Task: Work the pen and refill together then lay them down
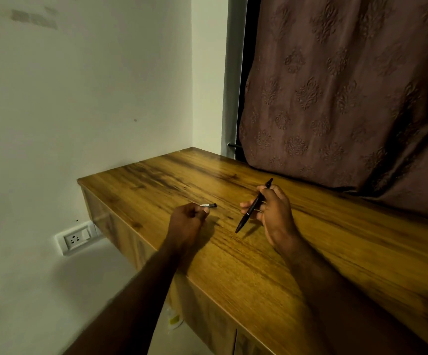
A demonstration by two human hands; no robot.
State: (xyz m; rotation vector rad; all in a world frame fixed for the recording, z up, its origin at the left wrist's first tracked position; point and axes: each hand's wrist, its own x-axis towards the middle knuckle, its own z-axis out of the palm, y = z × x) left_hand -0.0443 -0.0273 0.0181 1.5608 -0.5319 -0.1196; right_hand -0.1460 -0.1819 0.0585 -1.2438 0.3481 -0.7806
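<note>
Two hands are seen over a wooden counter [310, 265], each with a small writing thing in it. A black pen [252, 206] is pinched by the right hand [275, 217] between thumb and curled fingers; it is held tilted, its tip pointing down toward 7 o'clock just above the wood and its other end raised toward 1 o'clock. At 9 o'clock from the pen, apart from it, a short light piece with a dark end [209, 205] is gripped by the left hand [187, 222], whose fingers are curled round it; only the end sticking out toward 3 o'clock is shown, and what it is cannot be told. Bare wood lies between the two hands, with nothing standing in the gap. A patterned brown curtain [348, 98] is hung at 12 to 2 o'clock, its hem touching the counter's far edge. A white wall [79, 98] is seen at 10 o'clock, and a socket [75, 239] is set low on it at 9 o'clock, below the counter's end.
</note>
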